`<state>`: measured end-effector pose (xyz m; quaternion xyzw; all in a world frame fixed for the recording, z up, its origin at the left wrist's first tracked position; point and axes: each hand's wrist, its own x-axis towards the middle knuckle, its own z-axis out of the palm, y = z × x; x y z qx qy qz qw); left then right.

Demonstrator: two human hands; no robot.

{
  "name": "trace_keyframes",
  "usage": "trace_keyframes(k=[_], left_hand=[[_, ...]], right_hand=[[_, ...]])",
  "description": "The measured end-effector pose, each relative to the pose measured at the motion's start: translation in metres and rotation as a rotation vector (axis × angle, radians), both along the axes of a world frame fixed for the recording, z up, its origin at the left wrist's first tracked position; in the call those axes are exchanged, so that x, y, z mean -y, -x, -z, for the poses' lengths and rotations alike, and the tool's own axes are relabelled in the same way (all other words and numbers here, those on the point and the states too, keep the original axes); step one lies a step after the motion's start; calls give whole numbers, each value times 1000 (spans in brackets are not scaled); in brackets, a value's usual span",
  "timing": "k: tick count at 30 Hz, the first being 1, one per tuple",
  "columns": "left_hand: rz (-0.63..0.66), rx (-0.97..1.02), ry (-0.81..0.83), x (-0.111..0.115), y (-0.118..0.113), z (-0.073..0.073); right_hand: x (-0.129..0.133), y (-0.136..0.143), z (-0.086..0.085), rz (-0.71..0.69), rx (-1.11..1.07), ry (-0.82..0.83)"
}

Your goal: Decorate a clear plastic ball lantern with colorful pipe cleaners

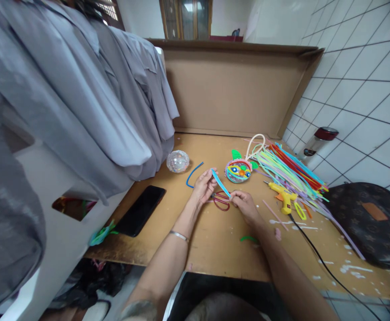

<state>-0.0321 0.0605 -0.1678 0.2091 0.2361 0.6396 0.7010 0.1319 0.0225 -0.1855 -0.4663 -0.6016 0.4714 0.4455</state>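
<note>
Stretched between my two hands is a light blue pipe cleaner strip (220,183), which looks doubled. My left hand (205,186) pinches its far end, and my right hand (245,205) pinches the near end. Just beneath it lie scissors with dark red handles (222,206), partly hidden by my left hand. A bent dark blue pipe cleaner (191,177) rests left of my left hand. Beyond my right hand stands a decorated ball (238,171) with eyes, an orange nose, green ears and a cream loop. A clear, bumpy-looking ball (178,161) sits farther left.
A pile of colourful pipe cleaners (282,165) lies at the right, near a yellow glue gun (284,197) with a black cord. A brown bag (369,223) and a bottle (319,141) are by the tiled wall. A black phone (141,211) lies left, below hanging grey shirts (128,89).
</note>
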Motion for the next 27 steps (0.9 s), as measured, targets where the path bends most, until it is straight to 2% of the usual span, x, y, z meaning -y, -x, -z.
trace_keyframes(k=[27], left_hand=[[-36, 80, 82, 0, 1, -4]], right_hand=[[0, 2, 2, 10, 53, -46]])
